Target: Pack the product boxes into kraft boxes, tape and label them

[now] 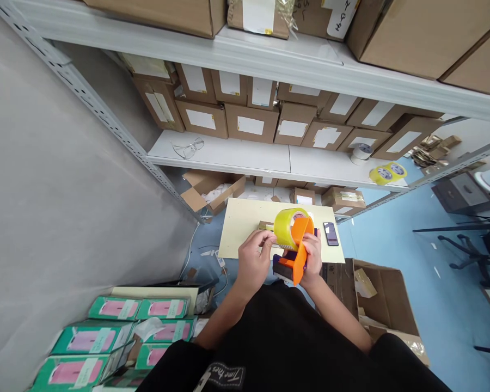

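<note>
In my right hand (312,256) is an orange tape dispenser (299,256), its handle wrapped by my fingers. A roll of yellowish clear packing tape (285,227) sits on the dispenser's hub. My left hand (256,256) is at the roll's left side, thumb and forefinger pinched together at its edge; the bit of tape between them is too small to see clearly. Both hands are above the near part of a pale yellow table (237,228). Behind the roll, a small brown item (265,225) on the table is partly hidden.
A phone (330,234) lies at the table's right. Behind stands a shelf (245,155) with labelled cartons, glasses (188,148), a white tape roll (361,154) and yellow tape rolls (387,172). An open carton (386,299) is at right; green boxes (81,338) are stacked at left.
</note>
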`<action>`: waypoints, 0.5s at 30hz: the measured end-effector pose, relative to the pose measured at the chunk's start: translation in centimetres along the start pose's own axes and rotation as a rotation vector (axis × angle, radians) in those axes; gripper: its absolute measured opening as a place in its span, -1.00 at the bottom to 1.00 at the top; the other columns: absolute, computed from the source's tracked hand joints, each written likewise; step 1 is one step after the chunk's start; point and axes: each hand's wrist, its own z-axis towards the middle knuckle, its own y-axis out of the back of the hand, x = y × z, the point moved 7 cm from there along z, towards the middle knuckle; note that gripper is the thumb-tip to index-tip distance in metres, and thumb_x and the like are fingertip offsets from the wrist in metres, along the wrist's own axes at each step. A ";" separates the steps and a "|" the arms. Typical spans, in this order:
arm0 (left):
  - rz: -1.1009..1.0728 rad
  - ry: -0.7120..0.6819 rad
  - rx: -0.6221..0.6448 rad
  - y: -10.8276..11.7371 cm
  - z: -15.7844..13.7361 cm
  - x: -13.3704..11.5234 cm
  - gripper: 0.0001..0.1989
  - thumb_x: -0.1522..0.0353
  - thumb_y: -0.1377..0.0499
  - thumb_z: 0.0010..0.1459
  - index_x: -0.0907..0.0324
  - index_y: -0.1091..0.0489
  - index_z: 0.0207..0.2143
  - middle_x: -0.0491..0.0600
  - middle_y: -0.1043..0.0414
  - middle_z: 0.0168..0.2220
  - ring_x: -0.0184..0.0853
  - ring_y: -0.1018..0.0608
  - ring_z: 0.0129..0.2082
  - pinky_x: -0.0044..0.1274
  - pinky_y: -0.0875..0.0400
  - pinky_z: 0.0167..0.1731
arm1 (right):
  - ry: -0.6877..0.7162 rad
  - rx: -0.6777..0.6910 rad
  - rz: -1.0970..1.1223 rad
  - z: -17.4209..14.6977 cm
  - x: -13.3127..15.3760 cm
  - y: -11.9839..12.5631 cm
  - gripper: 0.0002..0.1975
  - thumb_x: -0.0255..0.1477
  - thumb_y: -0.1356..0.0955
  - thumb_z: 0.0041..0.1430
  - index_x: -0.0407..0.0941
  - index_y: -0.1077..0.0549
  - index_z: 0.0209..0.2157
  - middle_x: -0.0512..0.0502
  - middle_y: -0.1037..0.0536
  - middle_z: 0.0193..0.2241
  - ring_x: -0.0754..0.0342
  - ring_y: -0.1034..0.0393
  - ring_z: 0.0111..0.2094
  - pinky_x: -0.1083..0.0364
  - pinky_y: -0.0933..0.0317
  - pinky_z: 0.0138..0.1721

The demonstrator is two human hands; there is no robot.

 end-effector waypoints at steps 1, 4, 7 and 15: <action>0.005 0.001 0.028 -0.1 0.1 0.0 -0.84 0.37 -0.15 0.37 0.14 -0.51 -0.27 -0.05 -0.58 -0.29 -0.36 -0.60 -0.29 -0.57 -0.50 -0.23 | 0.000 0.003 -0.001 0.0 -0.1 0.0 -0.69 -0.35 -0.49 0.23 -0.02 -0.40 -0.04 -0.09 -0.54 -0.19 -0.15 -0.51 -0.09 -0.51 -0.08 0.29; 0.010 -0.010 0.086 -0.5 0.3 0.0 -0.84 0.37 -0.12 0.38 0.13 -0.47 -0.28 -0.06 -0.54 -0.31 -0.35 -0.58 -0.29 -0.56 -0.47 -0.23 | -0.014 0.016 -0.019 -0.1 -0.4 0.0 -0.69 -0.31 -0.49 0.24 -0.01 -0.39 -0.05 -0.08 -0.54 -0.19 -0.15 -0.50 -0.08 -0.49 -0.10 0.28; 0.006 -0.030 0.102 -0.7 0.1 -0.2 -0.84 0.37 -0.12 0.38 0.13 -0.46 -0.28 -0.06 -0.54 -0.30 -0.34 -0.58 -0.28 -0.55 -0.48 -0.21 | -0.039 0.014 -0.039 -0.2 -0.7 0.2 -0.70 -0.28 -0.48 0.25 0.00 -0.38 -0.05 -0.08 -0.55 -0.17 -0.15 -0.51 -0.10 -0.47 -0.13 0.27; 0.026 -0.134 -0.009 -0.1 0.0 -1.4 -0.87 0.32 -0.22 0.36 0.09 -0.60 -0.18 -0.02 -0.64 -0.24 -0.31 -0.66 -0.24 -0.49 -0.59 -0.15 | -0.010 -0.030 -0.064 0.0 -0.5 0.7 -0.65 -0.30 -0.51 0.23 0.00 -0.36 -0.04 -0.07 -0.54 -0.18 -0.13 -0.52 -0.11 -0.45 -0.20 0.25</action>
